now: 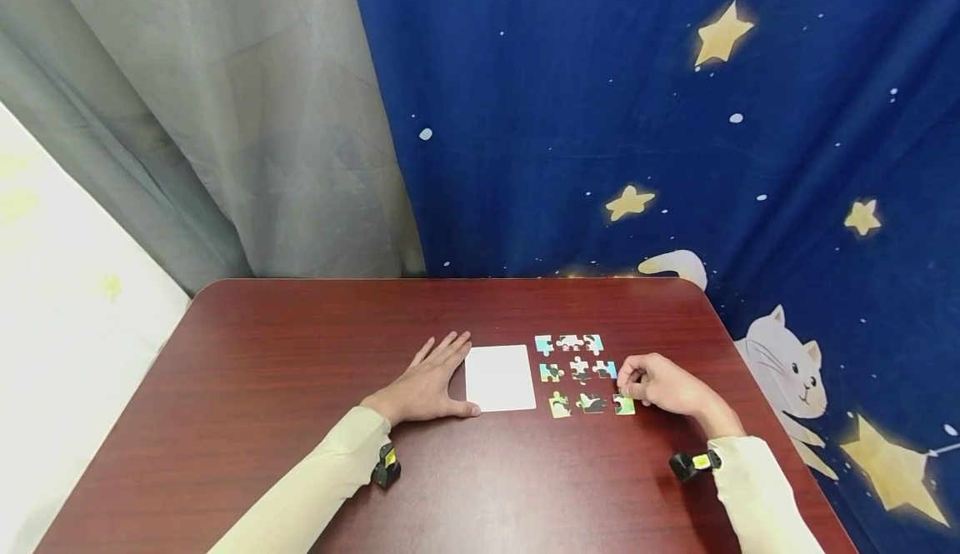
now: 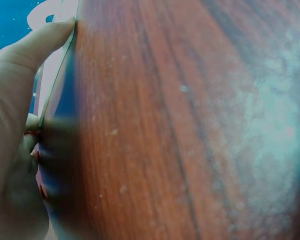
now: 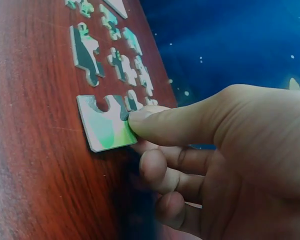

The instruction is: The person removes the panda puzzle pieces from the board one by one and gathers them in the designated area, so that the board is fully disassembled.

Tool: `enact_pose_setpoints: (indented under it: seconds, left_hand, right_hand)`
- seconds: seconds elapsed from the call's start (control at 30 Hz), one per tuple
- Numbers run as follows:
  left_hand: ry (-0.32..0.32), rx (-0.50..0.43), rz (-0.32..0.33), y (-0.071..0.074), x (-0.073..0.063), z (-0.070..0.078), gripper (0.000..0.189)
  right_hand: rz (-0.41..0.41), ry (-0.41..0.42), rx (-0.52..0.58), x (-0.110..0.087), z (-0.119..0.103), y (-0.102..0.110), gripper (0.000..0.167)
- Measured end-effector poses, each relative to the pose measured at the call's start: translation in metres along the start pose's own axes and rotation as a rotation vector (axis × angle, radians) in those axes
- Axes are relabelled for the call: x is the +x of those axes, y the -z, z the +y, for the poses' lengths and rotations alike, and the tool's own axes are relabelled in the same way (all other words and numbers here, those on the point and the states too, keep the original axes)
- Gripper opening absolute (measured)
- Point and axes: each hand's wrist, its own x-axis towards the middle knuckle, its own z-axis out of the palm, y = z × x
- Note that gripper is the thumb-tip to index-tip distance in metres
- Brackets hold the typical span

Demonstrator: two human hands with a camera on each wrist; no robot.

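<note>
My left hand (image 1: 431, 383) lies with fingers spread along the left side of a white square board (image 1: 501, 378). Its thumb (image 2: 45, 42) touches the board's near edge in the left wrist view. To the right of the board, several jigsaw puzzle pieces (image 1: 580, 368) are laid out in three spaced rows. My right hand (image 1: 660, 383) pinches the edge of a green and white corner puzzle piece (image 3: 105, 125) between thumb and index finger, at the near right of the rows. The other fingers curl beneath, and part of that piece's edge is behind the thumb.
The dark red wooden table (image 1: 300, 354) extends around the board and pieces. Behind it hang a grey curtain (image 1: 217, 121) and a blue star-patterned curtain (image 1: 540, 121). A white surface (image 1: 67, 312) stands at the left. Each wrist wears a small black camera (image 1: 386, 466).
</note>
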Motion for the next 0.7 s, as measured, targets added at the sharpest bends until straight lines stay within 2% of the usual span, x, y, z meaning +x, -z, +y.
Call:
enact_pose_setpoints:
  seconds: [0.33, 0.7]
  left_hand:
    - [0.000, 0.003, -0.004, 0.001, 0.001, 0.001, 0.118]
    - [-0.014, -0.003, 0.005, 0.002, -0.001, 0.000, 0.117]
  right_hand:
    - [0.110, -0.047, -0.041, 0.001, -0.001, 0.002, 0.004]
    - [0.125, -0.047, -0.037, -0.006, -0.007, -0.002, 0.004]
